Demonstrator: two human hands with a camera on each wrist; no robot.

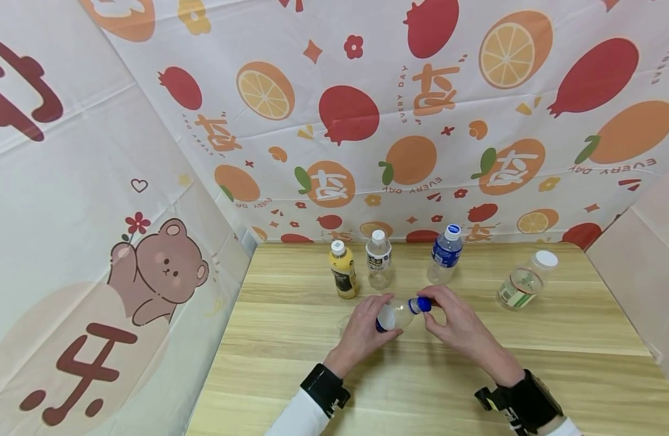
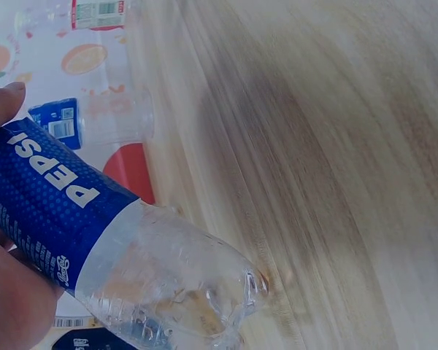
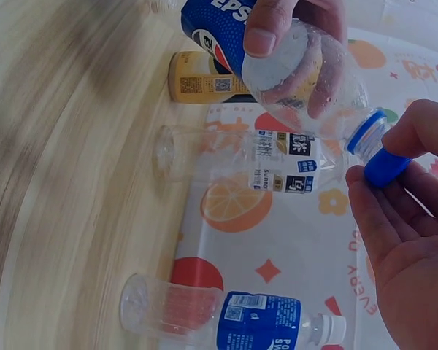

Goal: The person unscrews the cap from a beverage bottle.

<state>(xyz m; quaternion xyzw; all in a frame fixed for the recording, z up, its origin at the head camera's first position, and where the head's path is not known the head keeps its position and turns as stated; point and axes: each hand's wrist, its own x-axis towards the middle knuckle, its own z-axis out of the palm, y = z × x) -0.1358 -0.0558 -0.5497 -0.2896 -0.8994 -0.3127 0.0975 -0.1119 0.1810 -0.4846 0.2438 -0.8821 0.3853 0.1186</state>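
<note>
My left hand point(image 1: 360, 330) grips a clear plastic Pepsi bottle point(image 1: 401, 313) round its blue label point(image 2: 55, 200). The bottle is tilted over the table, its neck toward the right and its base toward the left. Thumb and fingers of my right hand point(image 1: 459, 321) pinch the blue bottle cap point(image 3: 386, 168) at the mouth. Between the cap and the blue ring point(image 3: 366, 130) on the neck, bare threads show in the right wrist view. No drink shows inside the bottle.
Behind the hands stand a yellow bottle point(image 1: 343, 272), a clear tea bottle point(image 1: 379, 260) and a blue-labelled bottle point(image 1: 445, 254), all with white caps. A wide white-lidded jar point(image 1: 522, 284) stands to the right on the wooden table point(image 1: 574, 363). A fruit-printed cloth point(image 1: 367, 139) hangs behind.
</note>
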